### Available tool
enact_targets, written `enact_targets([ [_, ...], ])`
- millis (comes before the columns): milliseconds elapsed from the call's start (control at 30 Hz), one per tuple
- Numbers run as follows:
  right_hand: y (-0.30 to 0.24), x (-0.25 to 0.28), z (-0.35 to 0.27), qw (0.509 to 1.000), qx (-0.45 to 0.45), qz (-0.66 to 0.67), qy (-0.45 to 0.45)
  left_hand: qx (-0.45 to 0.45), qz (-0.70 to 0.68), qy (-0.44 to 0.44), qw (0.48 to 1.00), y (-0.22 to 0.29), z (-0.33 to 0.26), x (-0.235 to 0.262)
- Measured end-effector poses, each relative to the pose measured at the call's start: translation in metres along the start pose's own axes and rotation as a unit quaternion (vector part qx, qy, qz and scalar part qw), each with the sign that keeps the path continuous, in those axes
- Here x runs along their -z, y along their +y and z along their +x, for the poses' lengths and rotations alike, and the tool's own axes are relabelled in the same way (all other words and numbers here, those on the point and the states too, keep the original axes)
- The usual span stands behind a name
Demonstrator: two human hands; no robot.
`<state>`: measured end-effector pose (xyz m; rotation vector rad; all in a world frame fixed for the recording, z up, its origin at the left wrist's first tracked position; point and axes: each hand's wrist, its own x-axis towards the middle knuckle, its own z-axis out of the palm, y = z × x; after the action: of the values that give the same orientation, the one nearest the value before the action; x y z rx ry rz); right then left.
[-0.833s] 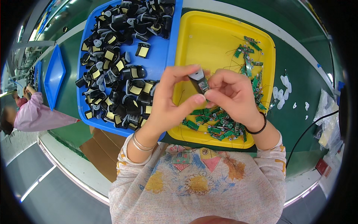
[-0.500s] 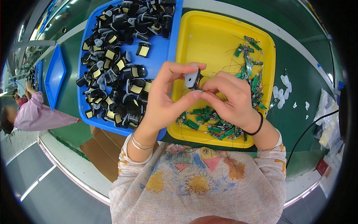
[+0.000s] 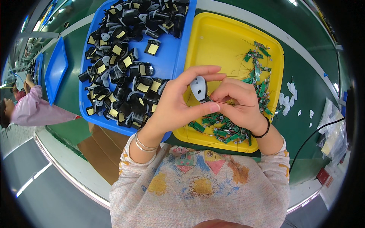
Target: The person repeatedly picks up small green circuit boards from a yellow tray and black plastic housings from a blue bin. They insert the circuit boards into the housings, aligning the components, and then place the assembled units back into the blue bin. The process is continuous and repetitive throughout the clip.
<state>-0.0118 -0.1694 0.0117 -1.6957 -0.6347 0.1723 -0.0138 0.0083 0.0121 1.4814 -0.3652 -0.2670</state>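
Over the yellow tray (image 3: 207,22), my left hand (image 3: 176,99) holds a small black housing with a light grey oval cap (image 3: 199,88), its thumb below and its fingers curved above. The cap has a dark hole and faces up. My right hand (image 3: 238,99) is closed at the housing's lower right end, pinching thin dark and red wires (image 3: 232,103) that trail across its fingers. What lies between the two thumbs is partly hidden. Small green circuit boards (image 3: 228,131) with wires lie in the tray below and beyond my right hand.
Left of the yellow tray, a blue tray (image 3: 167,62) holds many black housings (image 3: 125,60) with pale yellow pads. White oval pieces (image 3: 288,99) and a clear plastic bag (image 3: 330,123) lie on the green table at right. Another person in a pink sleeve (image 3: 42,110) works at far left.
The grey cap has tilted and now shows more of its face, slightly lower and to the right. My right fingers have closed in nearer to it, with the wires drawn across them.
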Motion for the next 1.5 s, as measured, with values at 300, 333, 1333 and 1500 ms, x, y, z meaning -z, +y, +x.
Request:
enact_targets([
  [300,0.0,-0.002,0.001,0.996,0.051,-0.074,0.002,-0.025,0.104,-0.003,0.994,0.005,-0.005,0.001],
  [333,0.0,-0.002,0.001,0.995,0.062,-0.081,0.002,-0.045,0.125,-0.007,0.991,0.004,-0.005,0.002],
  [1333,0.088,0.158,0.11,0.806,0.055,-0.585,0.076,-0.101,0.568,0.248,0.778,-0.014,0.02,0.053],
  [1500,0.138,0.217,0.138,0.763,-0.082,-0.64,0.035,0.003,0.672,0.231,0.704,-0.036,0.033,0.059],
])
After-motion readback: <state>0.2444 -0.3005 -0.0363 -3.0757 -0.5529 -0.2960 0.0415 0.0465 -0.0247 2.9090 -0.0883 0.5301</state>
